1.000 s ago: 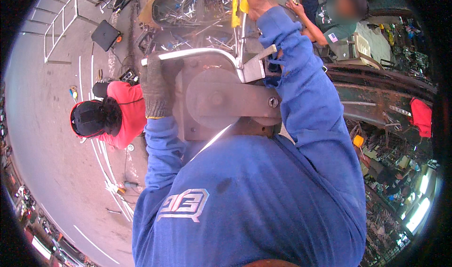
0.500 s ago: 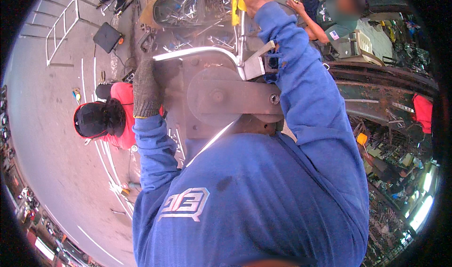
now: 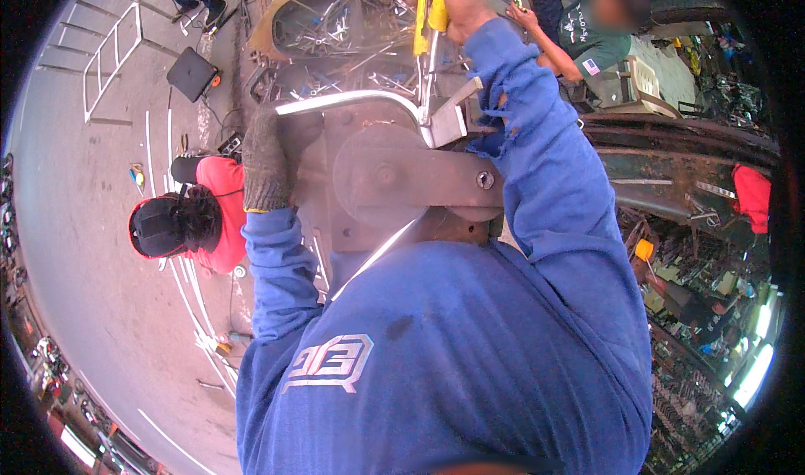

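Curving from left grip (image 3: 267, 160), closure unclear, silver tube (image 3: 344, 98) short of right grip (image 3: 466, 7) wrapped round yellow handle (image 3: 423, 24).

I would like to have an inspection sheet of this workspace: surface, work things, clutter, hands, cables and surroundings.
Surface: flat brown steel plate, with a large round brown steel disc above it.
Work things: curved silver metal bar; yellow-handled metal tool.
Clutter: small silver metal pieces scattered beyond the plate.
Left hand: in a grey knitted glove, at the bar's left end; grip not clear.
Right hand: bare, closed on the tool.
Cables: thin dark cable on the floor near a flat black box.
Surroundings: red-clothed person at left; green-shirted person at upper right.
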`<state>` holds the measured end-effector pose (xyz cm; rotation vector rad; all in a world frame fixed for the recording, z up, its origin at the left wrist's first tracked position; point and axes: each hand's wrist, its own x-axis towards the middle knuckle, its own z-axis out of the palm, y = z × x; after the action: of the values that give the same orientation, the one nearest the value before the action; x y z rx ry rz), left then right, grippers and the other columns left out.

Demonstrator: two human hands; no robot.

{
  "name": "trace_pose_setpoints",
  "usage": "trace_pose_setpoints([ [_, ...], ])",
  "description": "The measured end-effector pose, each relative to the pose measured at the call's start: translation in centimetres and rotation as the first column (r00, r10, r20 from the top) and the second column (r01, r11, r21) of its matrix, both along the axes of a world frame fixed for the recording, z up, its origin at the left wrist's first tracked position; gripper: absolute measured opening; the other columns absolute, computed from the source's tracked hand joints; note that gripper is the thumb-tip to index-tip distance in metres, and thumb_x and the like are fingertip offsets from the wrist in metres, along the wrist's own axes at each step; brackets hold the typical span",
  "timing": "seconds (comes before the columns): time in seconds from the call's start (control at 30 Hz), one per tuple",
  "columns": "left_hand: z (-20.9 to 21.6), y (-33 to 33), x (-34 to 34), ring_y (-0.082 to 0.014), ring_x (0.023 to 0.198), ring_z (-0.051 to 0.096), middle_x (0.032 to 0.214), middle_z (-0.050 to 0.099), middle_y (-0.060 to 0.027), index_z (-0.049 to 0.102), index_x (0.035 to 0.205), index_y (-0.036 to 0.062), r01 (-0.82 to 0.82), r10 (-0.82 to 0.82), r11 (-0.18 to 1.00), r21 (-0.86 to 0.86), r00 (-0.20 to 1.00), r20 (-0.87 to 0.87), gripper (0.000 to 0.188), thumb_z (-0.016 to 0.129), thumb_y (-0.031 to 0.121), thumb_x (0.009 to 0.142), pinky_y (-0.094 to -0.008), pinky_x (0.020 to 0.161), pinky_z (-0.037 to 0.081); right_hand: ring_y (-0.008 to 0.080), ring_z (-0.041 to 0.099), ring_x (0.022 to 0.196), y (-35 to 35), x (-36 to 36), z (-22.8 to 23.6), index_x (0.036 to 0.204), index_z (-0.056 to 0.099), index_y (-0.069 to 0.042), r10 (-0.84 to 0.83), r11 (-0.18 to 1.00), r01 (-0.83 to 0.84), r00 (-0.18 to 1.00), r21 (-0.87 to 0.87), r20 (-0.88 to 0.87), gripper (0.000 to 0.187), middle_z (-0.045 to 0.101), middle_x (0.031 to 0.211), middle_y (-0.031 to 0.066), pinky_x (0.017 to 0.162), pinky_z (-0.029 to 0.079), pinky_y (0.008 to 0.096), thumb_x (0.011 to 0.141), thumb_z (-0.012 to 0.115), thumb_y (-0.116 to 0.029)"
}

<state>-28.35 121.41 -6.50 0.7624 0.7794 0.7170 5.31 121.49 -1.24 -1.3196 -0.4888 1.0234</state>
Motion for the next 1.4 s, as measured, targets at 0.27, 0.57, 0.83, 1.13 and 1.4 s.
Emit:
trace_pose_setpoints([
  [0.27,-0.9,0.3,-0.5,-0.0315,0.101,0.068,0.115,0.066,-0.0182,0.058,0.120,0.0006,0.012,-0.011,1.000,-0.019,1.000,0.029,0.048,0.054,0.044,0.099,-0.0422,0.084,0.057,0.0175,0.057,0.056,1.6,0.3,-2.8,0.093,0.059,-0.012,-0.076,0.995,0.063,0.982,0.079,0.174,0.039,0.058,0.068,0.0050,0.051,0.047,0.0332,0.086,0.059,-0.050],
  [0.57,4.2,3.3,0.9,-0.0334,0.095,0.066,0.104,0.068,-0.0233,0.064,0.115,-0.0045,0.220,0.514,0.598,0.770,0.632,-0.580,0.045,0.060,0.036,0.096,-0.0425,0.083,0.050,0.0202,0.060,0.055,1.5,-0.1,-1.3,0.078,0.063,-0.007,-0.120,0.992,0.129,0.946,-0.012,0.301,0.036,0.061,0.066,0.0077,0.052,0.049,0.0353,0.085,0.058,-0.042],
  [0.83,2.3,0.5,1.9,-0.0359,0.108,0.060,0.101,0.065,-0.0164,0.059,0.107,0.0035,-0.225,0.224,0.974,0.012,0.960,-0.168,0.033,0.057,0.034,0.097,-0.0508,0.090,0.051,0.0222,0.062,0.052,2.0,0.8,-1.8,0.075,0.064,-0.005,-0.024,0.995,0.076,0.810,-0.064,0.586,0.039,0.063,0.064,0.0102,0.050,0.050,0.0362,0.089,0.052,-0.039],
  [1.13,1.0,-0.6,5.1,-0.0343,0.098,0.066,0.095,0.068,-0.0139,0.059,0.098,0.0056,-0.397,0.444,0.895,-0.206,0.842,0.307,0.030,0.055,0.035,0.100,-0.0543,0.091,0.054,0.0234,0.065,0.055,1.0,2.2,-1.9,0.074,0.064,-0.006,0.076,0.996,0.001,0.516,-0.090,0.853,0.036,0.066,0.065,0.0118,0.052,0.052,0.0375,0.094,0.045,-0.031],
  [1.4,3.2,-1.1,7.2,-0.0245,0.081,0.052,0.082,0.048,-0.0041,0.045,0.084,0.0113,-0.466,0.514,0.856,-0.222,0.815,0.268,0.025,0.043,0.031,0.099,-0.0456,0.080,0.048,0.0255,0.070,0.065,2.3,1.5,-2.7,0.073,0.067,-0.008,0.039,0.980,0.153,0.490,-0.130,0.871,0.024,0.068,0.067,0.0104,0.057,0.054,0.0389,0.086,0.057,-0.025],
])
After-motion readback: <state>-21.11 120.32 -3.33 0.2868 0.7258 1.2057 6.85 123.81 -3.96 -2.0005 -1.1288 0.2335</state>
